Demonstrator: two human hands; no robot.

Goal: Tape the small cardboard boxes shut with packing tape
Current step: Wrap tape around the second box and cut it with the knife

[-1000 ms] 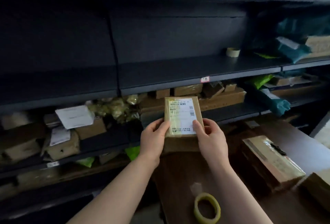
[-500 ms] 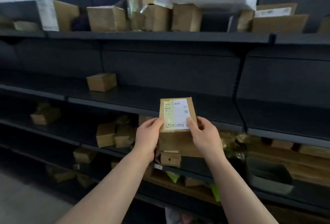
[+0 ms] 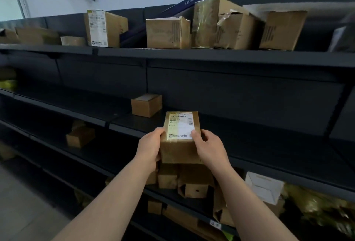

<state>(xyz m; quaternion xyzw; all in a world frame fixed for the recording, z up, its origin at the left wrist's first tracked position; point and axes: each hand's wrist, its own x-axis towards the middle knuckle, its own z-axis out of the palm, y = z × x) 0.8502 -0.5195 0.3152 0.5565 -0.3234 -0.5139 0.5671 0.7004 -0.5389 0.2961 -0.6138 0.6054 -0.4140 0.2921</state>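
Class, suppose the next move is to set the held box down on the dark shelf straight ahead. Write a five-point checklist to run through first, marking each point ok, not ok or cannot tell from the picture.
1. Left hand grip: fingers curl round the left side of the labelled box. Ok.
2. Right hand grip: thumb on the label, fingers round the right side. Ok.
3. Landing spot: the shelf is bare to the right of the small box. Ok.
4. Label side: it faces up towards the camera. Ok.
5. Seams taped shut: the surface looks glossy, but no seam shows. Cannot tell.
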